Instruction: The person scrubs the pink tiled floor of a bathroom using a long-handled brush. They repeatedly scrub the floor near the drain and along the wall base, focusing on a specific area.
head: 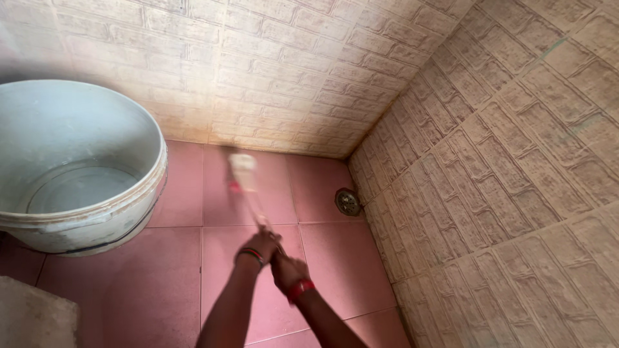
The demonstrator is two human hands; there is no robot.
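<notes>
Both my hands grip the thin handle of a scrub brush (245, 175). My left hand (259, 245) is higher on the handle and wears a dark bracelet. My right hand (285, 269) is just below it, with a red band at the wrist. The brush's pale head is blurred and rests on the pink tiled floor (161, 283) near the back wall.
A large white bucket (129, 219) with a little water stands at the left. A round metal floor drain (347, 202) sits in the corner by the right wall. Beige brick-pattern tiled walls (490, 161) enclose the corner. A grey block (32, 316) lies at the bottom left.
</notes>
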